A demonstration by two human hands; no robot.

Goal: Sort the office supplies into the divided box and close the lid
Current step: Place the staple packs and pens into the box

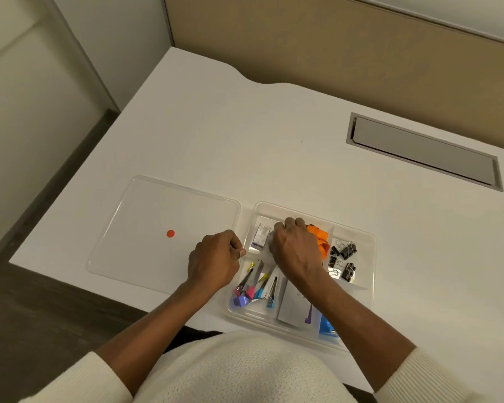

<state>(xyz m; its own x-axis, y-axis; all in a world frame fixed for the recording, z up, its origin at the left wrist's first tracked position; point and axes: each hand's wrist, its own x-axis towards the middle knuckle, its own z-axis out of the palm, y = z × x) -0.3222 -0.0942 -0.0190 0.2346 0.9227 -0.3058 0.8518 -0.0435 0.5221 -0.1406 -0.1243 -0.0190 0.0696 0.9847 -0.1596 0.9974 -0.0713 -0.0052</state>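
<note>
The clear divided box [364, 237] lies open on the white desk. Its clear lid [146, 216], marked with an orange dot, lies flat to the left. My left hand [213, 261] rests curled at the box's left edge, thumb against the wall. My right hand [296, 245] is inside the far middle compartment, fingers curled down; what it holds is hidden. A silver staple box [261, 235] sits in the far left compartment. Orange items [320, 235] show beside my right hand. Black binder clips [342, 258] fill the right compartment. Colourful clips [255, 286] lie in the near left one.
A white card [293, 305] and a blue item [328, 327] lie in the box's near compartments. A grey cable flap [422, 151] is set into the desk at the far right. A beige partition stands behind. The desk edge runs just left of the lid.
</note>
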